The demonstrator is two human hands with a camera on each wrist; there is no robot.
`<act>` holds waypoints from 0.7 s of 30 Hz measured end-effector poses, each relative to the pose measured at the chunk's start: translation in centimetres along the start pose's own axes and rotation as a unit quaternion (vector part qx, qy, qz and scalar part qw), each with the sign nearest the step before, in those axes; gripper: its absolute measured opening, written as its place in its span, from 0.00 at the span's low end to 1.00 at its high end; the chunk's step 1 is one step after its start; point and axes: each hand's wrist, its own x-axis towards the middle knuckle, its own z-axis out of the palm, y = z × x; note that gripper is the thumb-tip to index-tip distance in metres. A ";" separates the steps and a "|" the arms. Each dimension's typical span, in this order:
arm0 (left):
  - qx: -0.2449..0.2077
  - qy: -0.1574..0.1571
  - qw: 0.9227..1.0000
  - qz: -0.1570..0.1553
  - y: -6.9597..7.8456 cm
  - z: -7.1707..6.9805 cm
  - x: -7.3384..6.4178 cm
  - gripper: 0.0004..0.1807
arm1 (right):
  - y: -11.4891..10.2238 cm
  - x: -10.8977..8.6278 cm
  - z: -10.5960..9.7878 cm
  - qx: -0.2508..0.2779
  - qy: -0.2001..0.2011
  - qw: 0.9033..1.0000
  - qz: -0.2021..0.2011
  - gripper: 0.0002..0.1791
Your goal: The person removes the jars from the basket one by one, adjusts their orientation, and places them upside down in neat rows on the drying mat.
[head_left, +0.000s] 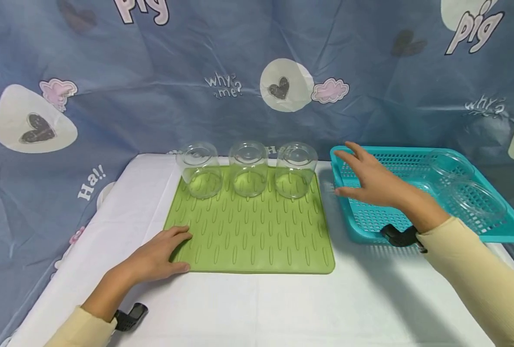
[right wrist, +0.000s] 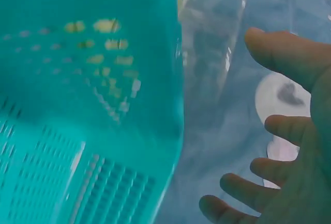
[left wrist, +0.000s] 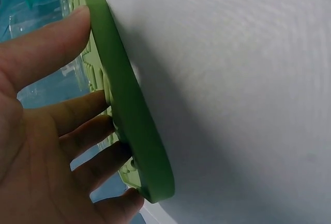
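Three clear glass cups (head_left: 249, 168) stand in a row along the back of a green ribbed mat (head_left: 248, 241). My left hand (head_left: 159, 255) rests at the mat's front left corner, its fingertips (left wrist: 121, 151) touching the surface close to the edge. Over the left side of a turquoise basket (head_left: 357, 226) hovers my right hand (head_left: 370, 178), fingers spread and holding nothing. In the right wrist view the basket's wall fills the left side, apart from the hand. Two more clear glass cups (head_left: 478, 200) lie in the right part of the basket.
A white cloth (head_left: 257, 308) covers the table under the mat and basket. Directly behind stands a blue printed curtain (head_left: 174, 96), close to the cups and the basket's back rim. Black camera straps (head_left: 131, 316) sit on both wrists.
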 end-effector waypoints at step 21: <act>-0.007 0.001 1.000 -0.002 -0.2 0.2 0.0 0.39 | 12.4 -7.4 -3.7 -0.098 -0.052 0.985 0.133 0.49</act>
